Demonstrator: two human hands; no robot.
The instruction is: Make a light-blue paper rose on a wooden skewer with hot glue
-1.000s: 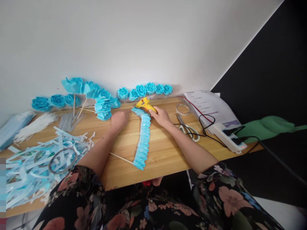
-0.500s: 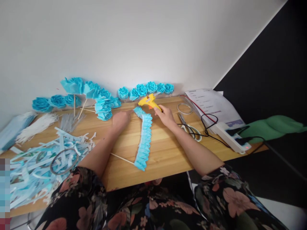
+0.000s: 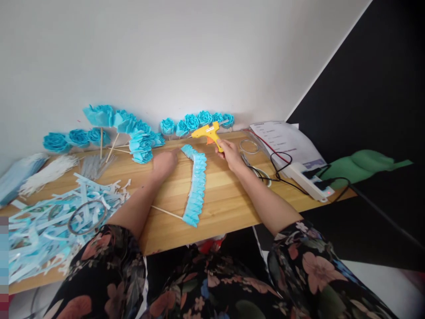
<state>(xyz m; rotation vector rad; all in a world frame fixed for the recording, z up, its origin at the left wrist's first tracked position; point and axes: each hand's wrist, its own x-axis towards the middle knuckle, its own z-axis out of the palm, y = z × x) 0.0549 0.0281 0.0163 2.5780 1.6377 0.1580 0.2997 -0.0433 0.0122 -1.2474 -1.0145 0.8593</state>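
Note:
My right hand (image 3: 230,155) is wrapped round the handle of a yellow hot glue gun (image 3: 206,131), held above the table with its nozzle pointing left and its orange trigger showing. A long, pleated blue crepe-paper strip (image 3: 196,188) lies on the table between my arms, its far end bent to the left. At that far end, my left hand (image 3: 165,164) is closed, fingertips at the edge of the paper; the back of the hand hides most of the fingers. A thin wooden stick (image 3: 167,212) lies beside the strip's near end.
Blue paper roses (image 3: 191,121) lean along the wall, several on sticks. Paper strips (image 3: 59,221) are heaped at left with a ring of tape (image 3: 87,217). Scissors (image 3: 264,177), printed sheets (image 3: 287,144), black cables and a power strip (image 3: 308,181) lie at right.
The glue gun has turned and moved slightly away from the strip's far end, its back now higher. My left hand stays by the strip. The whole view has shifted slightly.

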